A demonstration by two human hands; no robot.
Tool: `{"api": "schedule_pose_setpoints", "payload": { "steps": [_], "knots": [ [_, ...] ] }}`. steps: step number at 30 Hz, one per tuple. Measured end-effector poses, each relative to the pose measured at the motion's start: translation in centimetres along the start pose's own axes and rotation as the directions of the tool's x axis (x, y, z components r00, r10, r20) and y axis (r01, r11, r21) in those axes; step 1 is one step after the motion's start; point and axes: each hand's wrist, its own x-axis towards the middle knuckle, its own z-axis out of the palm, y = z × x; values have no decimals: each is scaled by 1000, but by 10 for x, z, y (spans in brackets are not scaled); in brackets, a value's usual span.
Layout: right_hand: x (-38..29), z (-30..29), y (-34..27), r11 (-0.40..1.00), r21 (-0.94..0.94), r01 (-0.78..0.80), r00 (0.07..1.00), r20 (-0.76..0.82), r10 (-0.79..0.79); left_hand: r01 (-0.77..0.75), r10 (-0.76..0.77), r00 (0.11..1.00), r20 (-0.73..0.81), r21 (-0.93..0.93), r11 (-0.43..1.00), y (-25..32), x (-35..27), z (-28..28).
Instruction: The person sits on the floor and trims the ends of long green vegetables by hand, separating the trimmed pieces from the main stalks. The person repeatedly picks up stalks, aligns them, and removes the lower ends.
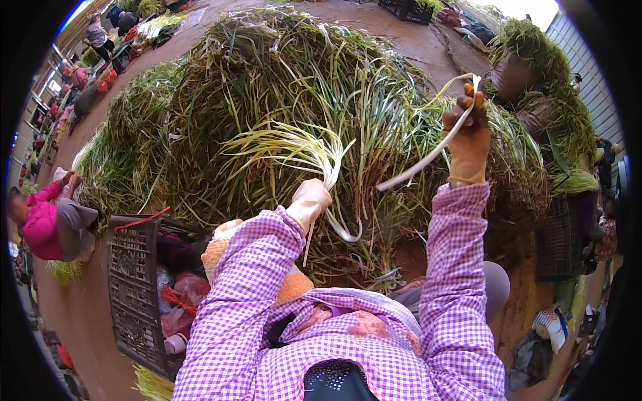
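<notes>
My left hand point(310, 200), in a pale glove, is closed around a bunch of yellow-green leafy stalks point(328, 155), whose leaves fan out to the upper left. A white stalk end curls below that hand. Raised at the right, my right hand point(466, 120), in a stained glove, grips one long stalk point(436, 150) with a white stem that hangs down to the left. Before me lies a large heap of leafy green stalks point(261, 75), with roots and brown dry leaves among them.
A black plastic crate point(133, 295) with plastic bags and a pink-lidded container stands at the lower left. A person in pink point(47, 220) squats left of the heap. Another dark crate point(559, 240) is at the right. Bags point(549, 326) lie at the lower right.
</notes>
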Motion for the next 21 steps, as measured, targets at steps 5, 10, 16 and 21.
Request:
{"api": "schedule_pose_setpoints", "payload": {
  "steps": [5, 10, 16, 21],
  "knots": [
    [1, -4, 15, 849, -438, -294, 927, -347, 142, -114, 75, 987, -140, -293, 949, 2, -9, -8],
    [-55, -26, 114, 493, -571, -657, 752, -541, 377, 69, 364, 912, 189, -945, 320, -9, -6, -30],
    [-63, -33, 186, 341, -584, -737, 676, -635, 375, 136, 465, 861, 207, -974, 182, -17, -12, -27],
    [-79, -50, 191, 213, -829, -516, 855, -488, 175, 112, 282, 939, 195, -952, 285, -2, -17, -30]
  ]
}}
